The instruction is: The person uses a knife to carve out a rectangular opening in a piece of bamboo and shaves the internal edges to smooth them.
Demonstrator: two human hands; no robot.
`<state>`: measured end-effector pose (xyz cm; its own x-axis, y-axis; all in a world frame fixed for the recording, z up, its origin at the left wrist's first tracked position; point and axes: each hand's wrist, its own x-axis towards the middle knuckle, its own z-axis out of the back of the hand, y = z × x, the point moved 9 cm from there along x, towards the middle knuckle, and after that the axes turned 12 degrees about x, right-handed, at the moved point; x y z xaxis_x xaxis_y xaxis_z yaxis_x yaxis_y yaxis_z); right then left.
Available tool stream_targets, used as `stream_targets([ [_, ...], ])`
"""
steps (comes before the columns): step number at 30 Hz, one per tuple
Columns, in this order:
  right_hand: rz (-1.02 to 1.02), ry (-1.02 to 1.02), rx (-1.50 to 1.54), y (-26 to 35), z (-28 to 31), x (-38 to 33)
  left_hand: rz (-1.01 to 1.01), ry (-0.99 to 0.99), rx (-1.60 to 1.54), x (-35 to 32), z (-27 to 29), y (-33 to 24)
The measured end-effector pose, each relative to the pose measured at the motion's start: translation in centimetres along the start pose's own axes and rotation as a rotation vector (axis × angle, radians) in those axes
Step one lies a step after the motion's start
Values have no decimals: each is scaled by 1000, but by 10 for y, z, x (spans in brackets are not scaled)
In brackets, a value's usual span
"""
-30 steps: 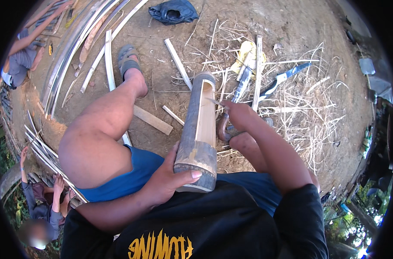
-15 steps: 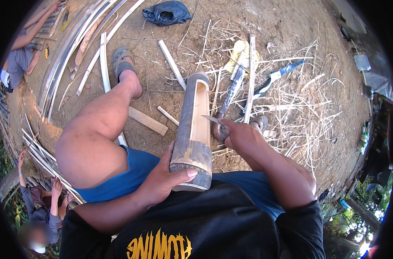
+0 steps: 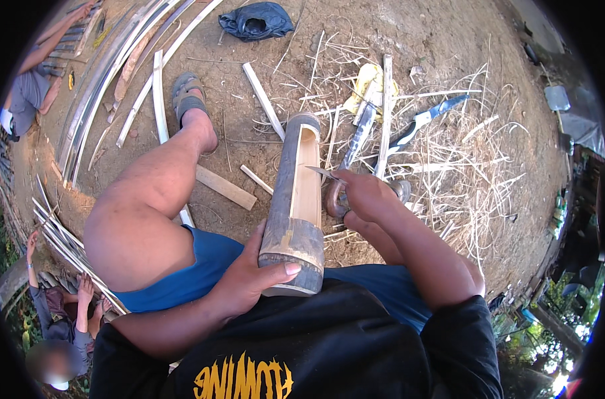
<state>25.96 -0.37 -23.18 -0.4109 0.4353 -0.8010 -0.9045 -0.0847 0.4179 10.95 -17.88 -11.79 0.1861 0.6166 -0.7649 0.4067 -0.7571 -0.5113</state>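
Note:
A dark-skinned bamboo tube (image 3: 282, 193) leans upward from my lap, with a long opening cut in its side that shows the pale inner wall. My left hand (image 3: 252, 272) is closed round its lower end, the thumb lying across the band near the base. In my right hand (image 3: 369, 196) is a small knife (image 3: 321, 171), gripped close behind the blade. Its pointed tip reaches left over the edge of the opening; whether it touches the bamboo I cannot tell. The knife's handle is hidden in my fist.
Beyond my right hand lie a long blade with a curved brown handle (image 3: 334, 199), a blue and white tool (image 3: 425, 118), a yellow wrapper (image 3: 365, 86) and many shavings (image 3: 475, 159). Bamboo strips (image 3: 110, 86) stretch along the left. A black bag (image 3: 256, 21) lies ahead; two people sit leftward.
My right hand and the knife have moved up and slightly left, bringing the tip further along the opening. My left hand and the bamboo tube have barely shifted.

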Motion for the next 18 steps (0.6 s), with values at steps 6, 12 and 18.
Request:
stream_targets([
  [6, -28, 9, -3, 11, 6, -3, 13, -12, 3, 0, 0, 2],
  [12, -9, -28, 6, 8, 5, 12, 12, -17, 24, -1, 0, 2],
  [18, -36, 16, -32, 6, 3, 43, 18, -19, 51, 0, 3, 4],
])
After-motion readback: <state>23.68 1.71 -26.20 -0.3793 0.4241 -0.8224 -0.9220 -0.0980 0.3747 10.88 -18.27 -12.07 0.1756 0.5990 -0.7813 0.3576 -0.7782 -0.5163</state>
